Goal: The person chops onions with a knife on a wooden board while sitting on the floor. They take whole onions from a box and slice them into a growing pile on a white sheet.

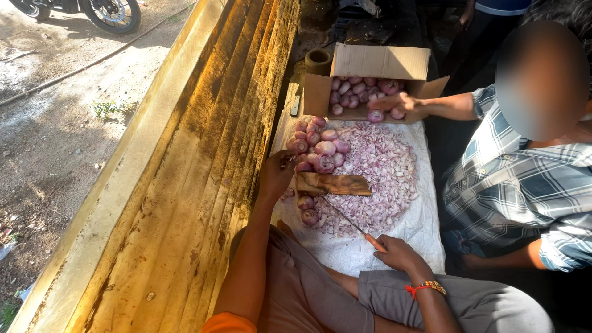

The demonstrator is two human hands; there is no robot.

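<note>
Head view, looking down at a white sack [425,228] spread as a work surface, with a wooden board [336,184] lying near its middle as the landmark.

Just left of the board, the left hand [275,174] is seen curled, its fingertips at the edge of a heap of peeled purple onions [320,148] that lies directly beyond the board. Whether one onion is pinched cannot be told.

Below and right of the board, the right hand [399,253] is closed around the orange handle of a knife [351,222]; the thin blade points up towards the board's near edge. A red thread and beaded band are worn on that wrist.

Two loose onions [307,209] lie just below the board's left end. A wide spread of chopped onion [385,172] is seen to the right of the board and beyond it.

Further beyond the board, an open cardboard box [376,65] holds more onions. Another person's hand [385,103], from a checked sleeve on the right, is reached into it.

Left of the board, a rusty corrugated sheet [203,166] runs alongside.

As a judgement: one onion is best taken alone, set flat on the board, and steadied with fingertips tucked back before the blade is brought across.
</note>
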